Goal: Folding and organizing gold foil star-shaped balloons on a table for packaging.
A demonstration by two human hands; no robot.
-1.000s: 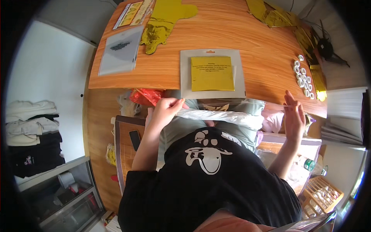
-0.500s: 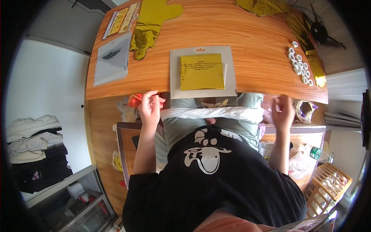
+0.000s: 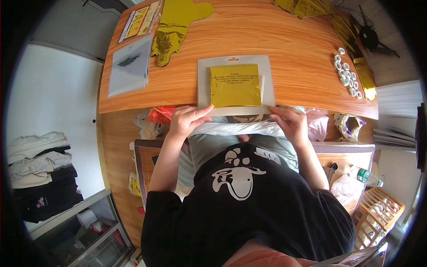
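Observation:
A flat plastic bag [image 3: 203, 84] with a hang hole in its top edge lies at the front of the wooden table. Inside it is a folded square of shiny gold foil [image 3: 235, 94] under dark printing, with a thin white strip at its right side. My left hand [image 3: 187, 119] is closed at the bag's lower left corner, thumb on top. At the lower right corner my right hand [image 3: 291, 124] pinches the bag's edge. The fingers underneath are partly hidden.
Clear bags [image 3: 129, 66] and printed cards [image 3: 140, 20] lie at the table's left. Gold foil sheets [image 3: 175, 29] are spread at the back. Several small white tape rolls [image 3: 344, 73] cluster at the right. A white rolled plastic bundle [image 3: 240, 129] lies across my lap.
Both hands have moved inward from the sides to the bag's lower corners and taken hold there. The bag has shifted very slightly right and its clear lower flap no longer shows.

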